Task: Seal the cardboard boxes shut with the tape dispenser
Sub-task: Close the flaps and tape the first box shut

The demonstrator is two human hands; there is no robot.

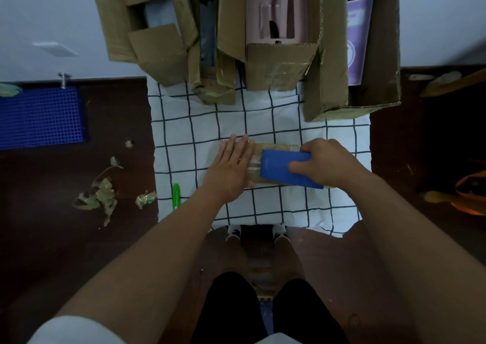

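A small flat cardboard box (278,147) lies on the checked cloth (184,144) in the middle of the view. My left hand (231,167) presses flat on the box's left end, fingers straight. My right hand (326,162) grips the blue tape dispenser (278,169), which sits on top of the box's right half. A strip of clear tape (254,161) shows on the box between the two hands. Much of the box is hidden under hands and dispenser.
Several open cardboard boxes stand at the far edge: one at left (147,41), one with a pink insert (281,59), one with a purple item (368,80). A green pen-like tool (175,196) lies at the cloth's left edge. Torn tape scraps (100,199) litter the dark floor.
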